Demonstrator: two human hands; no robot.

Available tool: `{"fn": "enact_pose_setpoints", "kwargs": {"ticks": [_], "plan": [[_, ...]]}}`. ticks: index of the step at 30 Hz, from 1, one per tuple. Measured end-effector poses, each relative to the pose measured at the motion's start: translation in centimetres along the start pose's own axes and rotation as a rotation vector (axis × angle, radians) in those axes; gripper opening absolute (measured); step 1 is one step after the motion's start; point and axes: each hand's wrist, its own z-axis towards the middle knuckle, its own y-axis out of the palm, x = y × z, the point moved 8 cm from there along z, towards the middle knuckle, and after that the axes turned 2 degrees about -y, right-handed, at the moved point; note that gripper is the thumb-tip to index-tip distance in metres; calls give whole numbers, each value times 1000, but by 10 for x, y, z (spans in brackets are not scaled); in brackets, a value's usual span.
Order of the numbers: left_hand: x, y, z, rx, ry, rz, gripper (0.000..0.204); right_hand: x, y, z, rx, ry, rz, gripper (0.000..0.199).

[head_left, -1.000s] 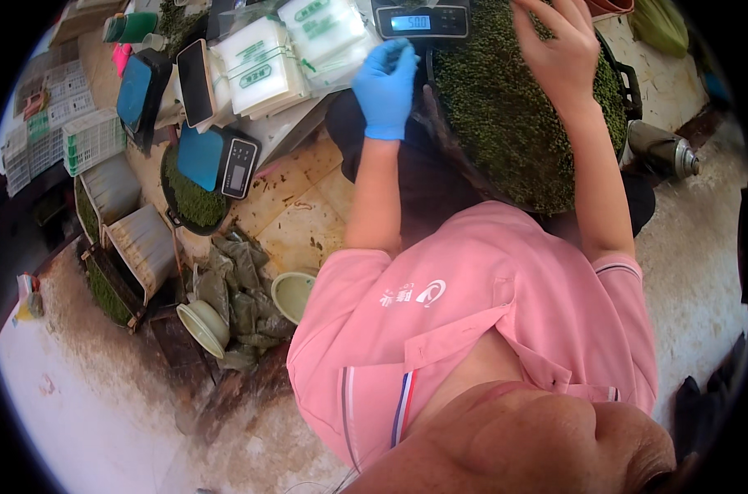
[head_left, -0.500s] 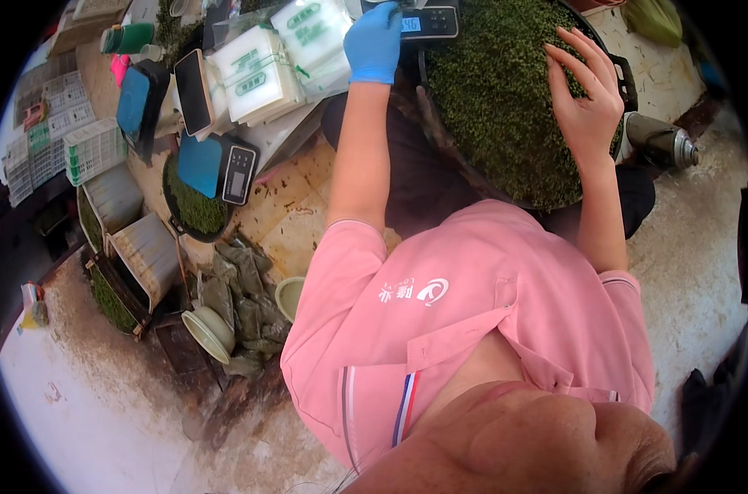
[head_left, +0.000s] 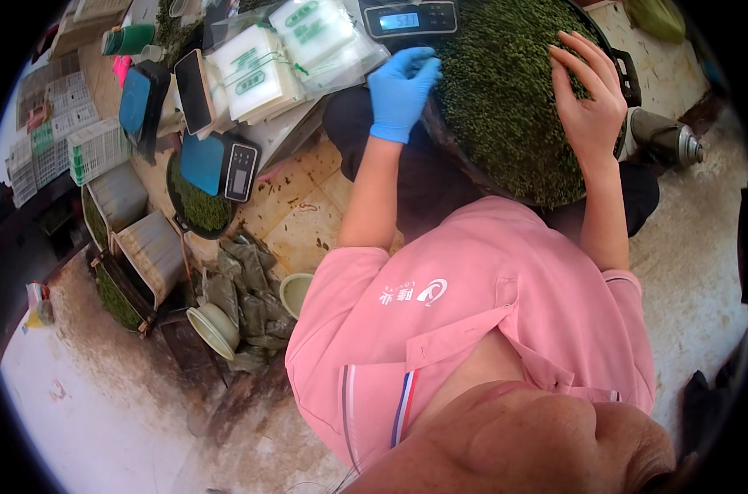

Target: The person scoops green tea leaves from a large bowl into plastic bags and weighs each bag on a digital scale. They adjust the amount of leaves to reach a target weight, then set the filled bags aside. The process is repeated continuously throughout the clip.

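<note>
Leaves (head_left: 506, 107), green and fine, lie heaped in a wide dark pan (head_left: 625, 57). My right grip (head_left: 592, 103) is bare, fingers apart, at the heap's right side; contact I cannot confirm. My blue-gloved left grip (head_left: 402, 90) is half curled by the heap's left edge, just my side of a lit scale (head_left: 427, 22); whether its fingertips meet, I cannot tell. White packs (head_left: 254, 74) lie further left.
</note>
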Motion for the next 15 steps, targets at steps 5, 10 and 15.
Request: {"fn": "enact_pose_setpoints", "kwargs": {"ticks": [5,10,15], "plan": [[17,-37,11,195,221,84,27,-5,24,10,-144,-19,-35,13],[51,-35,14,240,444,466,31,-21,92,49,-316,10,-80,30],[28,0,55,77,358,799,51,8,194,44,-266,-68,-358,30]]}}
